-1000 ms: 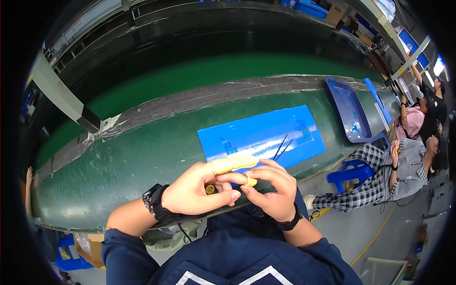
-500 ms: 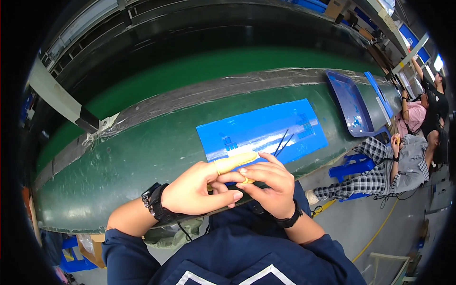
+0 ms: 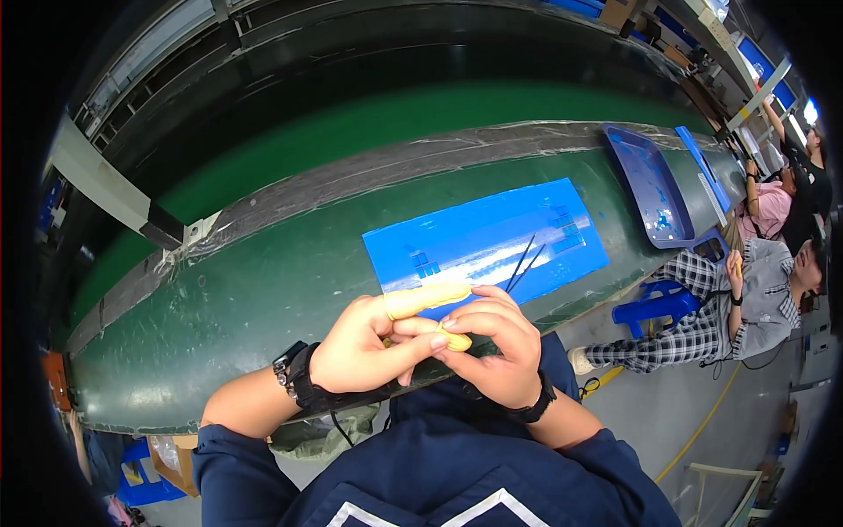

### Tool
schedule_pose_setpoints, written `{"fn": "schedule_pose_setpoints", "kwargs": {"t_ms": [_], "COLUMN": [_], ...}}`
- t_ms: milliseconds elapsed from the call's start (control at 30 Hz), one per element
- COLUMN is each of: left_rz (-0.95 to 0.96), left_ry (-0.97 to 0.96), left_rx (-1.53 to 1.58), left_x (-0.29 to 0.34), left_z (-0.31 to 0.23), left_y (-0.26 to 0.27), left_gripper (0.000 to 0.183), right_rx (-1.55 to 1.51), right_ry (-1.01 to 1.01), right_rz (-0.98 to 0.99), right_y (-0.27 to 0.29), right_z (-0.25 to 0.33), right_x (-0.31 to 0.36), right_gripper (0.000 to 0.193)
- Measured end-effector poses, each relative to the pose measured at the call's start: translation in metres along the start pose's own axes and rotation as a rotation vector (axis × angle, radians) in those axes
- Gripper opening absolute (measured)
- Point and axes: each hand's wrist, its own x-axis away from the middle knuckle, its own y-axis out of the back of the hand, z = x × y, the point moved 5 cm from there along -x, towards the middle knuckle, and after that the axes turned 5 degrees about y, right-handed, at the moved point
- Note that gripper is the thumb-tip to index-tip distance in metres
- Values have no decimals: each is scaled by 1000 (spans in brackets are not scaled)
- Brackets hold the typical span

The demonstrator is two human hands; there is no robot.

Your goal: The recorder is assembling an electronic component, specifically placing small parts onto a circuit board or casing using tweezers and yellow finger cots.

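Observation:
A long yellow finger cot [image 3: 426,300] covers the outstretched index finger of my left hand [image 3: 356,351]. A second, bunched-up yellow finger cot [image 3: 457,341] sits between both hands, pinched by my left thumb and a bent finger. From the other side, my right hand [image 3: 502,338] grips the same cot between thumb and fingers. One right fingertip reaches the end of the covered index finger. Beyond the hands lies a glossy blue mat [image 3: 474,235] with small dark blue pieces [image 3: 425,263] on it. Black tweezers [image 3: 525,263] rest near its right end.
The green bench [image 3: 290,281] has a taped grey far edge. On its right stand a dark blue tray [image 3: 645,189] with small bits inside and a blue strip [image 3: 702,167]. A seated co-worker [image 3: 760,281] is at the right, beside a blue stool [image 3: 659,307].
The second finger cot now shows more between my fingertips, and my left thumb has moved up against it. My right fingers have closed in around it. The co-worker's head has come further into view.

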Motion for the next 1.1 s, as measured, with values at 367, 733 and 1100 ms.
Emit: {"fn": "schedule_pose_setpoints", "kwargs": {"t_ms": [367, 733, 1100], "left_rz": [245, 402, 415], "left_ry": [-121, -311, -322], "left_rx": [-317, -441, -405], "left_x": [1, 5, 3], "left_z": [-2, -9, -4], "left_y": [-10, -13, -12], "left_gripper": [45, 20, 18], "right_rx": [3, -21, 73], "right_ry": [-15, -32, -84], "right_rz": [105, 191, 306], "right_y": [-11, -5, -3], "right_z": [-2, -3, -7], "right_x": [4, -5, -6], "right_gripper": [26, 21, 19]}}
